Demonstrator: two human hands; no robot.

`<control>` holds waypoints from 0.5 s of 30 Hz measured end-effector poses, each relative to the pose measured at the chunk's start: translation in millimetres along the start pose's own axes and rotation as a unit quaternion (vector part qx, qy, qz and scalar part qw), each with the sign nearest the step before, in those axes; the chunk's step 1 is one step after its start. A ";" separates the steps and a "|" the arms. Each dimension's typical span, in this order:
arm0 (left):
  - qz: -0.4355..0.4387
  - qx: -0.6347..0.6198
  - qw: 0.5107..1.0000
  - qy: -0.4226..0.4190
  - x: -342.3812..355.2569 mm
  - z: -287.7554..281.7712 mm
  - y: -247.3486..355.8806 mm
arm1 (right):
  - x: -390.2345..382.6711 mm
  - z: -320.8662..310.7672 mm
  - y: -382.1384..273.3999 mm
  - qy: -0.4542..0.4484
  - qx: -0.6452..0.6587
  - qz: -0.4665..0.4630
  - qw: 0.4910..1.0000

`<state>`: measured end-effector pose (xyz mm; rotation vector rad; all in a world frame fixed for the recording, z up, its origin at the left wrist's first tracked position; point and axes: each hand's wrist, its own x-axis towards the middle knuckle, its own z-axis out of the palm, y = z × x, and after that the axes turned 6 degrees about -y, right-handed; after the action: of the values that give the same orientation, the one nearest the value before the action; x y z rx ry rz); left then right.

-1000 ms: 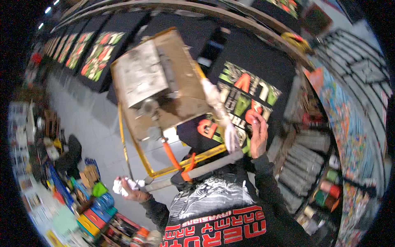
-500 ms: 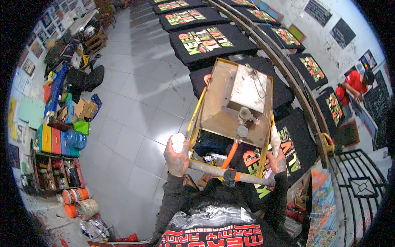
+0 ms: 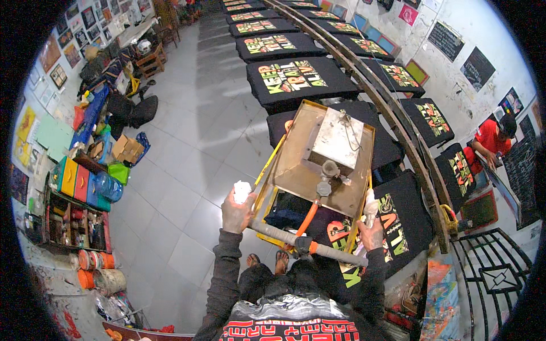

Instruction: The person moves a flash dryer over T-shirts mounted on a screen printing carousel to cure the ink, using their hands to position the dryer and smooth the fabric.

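A metal heater hood (image 3: 293, 165) with a boxy top sits in a yellow frame (image 3: 266, 199) in front of me, above black printed shirts. My left hand (image 3: 236, 215) is closed round the frame's left handle, whose white-wrapped end (image 3: 243, 191) sticks out above the fingers. On the other side my right hand (image 3: 372, 234) grips the right handle, below its whitish wrapping (image 3: 371, 206). Between my forearms runs a grey wrapped bar (image 3: 276, 234). An orange hose (image 3: 307, 219) links a valve (image 3: 324, 188) on the hood toward this bar. A printed black shirt (image 3: 401, 221) lies beside my right hand.
Flat black printed shirts (image 3: 301, 79) line both sides of a long metal rail (image 3: 398, 119). A person in red (image 3: 488, 142) handles a framed screen at the right. A black metal grille (image 3: 495, 273) stands near right; coloured drawers (image 3: 79, 184) and tubs line the left.
The view has shifted, bringing more of the shirt row and my feet into sight. Both hands keep their hold on the heater's handles. At the right the person in red has changed posture slightly.
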<state>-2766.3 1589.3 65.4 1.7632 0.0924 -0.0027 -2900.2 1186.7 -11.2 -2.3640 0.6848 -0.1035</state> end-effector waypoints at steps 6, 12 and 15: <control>-0.067 -0.014 0.998 -0.002 -3.6 -10.0 -14.3 | -27.2 -17.9 -65.1 -0.028 0.052 0.029 0.998; -0.037 0.011 0.999 0.010 -49.1 -24.3 2.0 | -47.6 -22.2 -61.7 -0.035 0.042 -0.015 0.998; -0.101 0.012 0.994 0.032 -79.7 -30.0 8.0 | -58.2 -27.7 -62.4 -0.052 0.052 -0.010 0.997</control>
<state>-2846.7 1612.3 83.3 1.7718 0.3183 -0.0960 -2929.0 1239.8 55.1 -2.2602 0.5927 -0.0232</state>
